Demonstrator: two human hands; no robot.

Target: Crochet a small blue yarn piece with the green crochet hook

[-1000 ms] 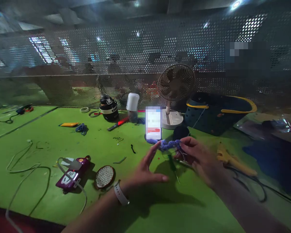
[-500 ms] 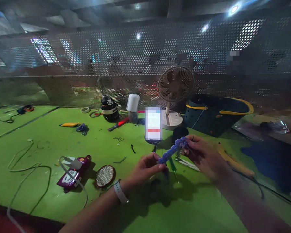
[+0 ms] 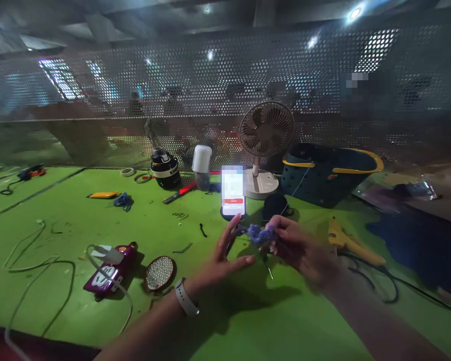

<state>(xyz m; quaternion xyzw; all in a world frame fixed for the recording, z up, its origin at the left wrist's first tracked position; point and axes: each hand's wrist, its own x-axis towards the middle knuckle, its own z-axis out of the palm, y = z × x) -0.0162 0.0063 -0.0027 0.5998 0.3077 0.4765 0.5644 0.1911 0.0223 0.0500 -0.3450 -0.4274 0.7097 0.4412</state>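
A short strip of purple-blue crochet [image 3: 256,234] hangs above the green table, its right end pinched in my right hand [image 3: 304,253]. My left hand [image 3: 218,265], with a white band on the wrist, is spread beside the strip's left end. Its thumb and fingers are apart, and whether a fingertip touches the strip I cannot tell. Under my hands lies a thin metal-tipped tool [image 3: 271,272], its handle partly hidden. Just beyond stands a lit phone [image 3: 233,193], its screen partly blurred. A dark round object [image 3: 273,206] sits behind my right hand.
A fan [image 3: 261,184], a dark basket [image 3: 319,185] with yellow handles, a black jar [image 3: 166,173] and a white-capped bottle [image 3: 202,159] line the back. A yellow glue gun [image 3: 355,245] lies right. Left are a purple power bank [image 3: 110,273] with cable and a round studded disc [image 3: 160,274].
My left hand has let go of the strip's left end and its fingers have spread. The strip has bunched up and shifted slightly left with my right hand. The view has turned slightly.
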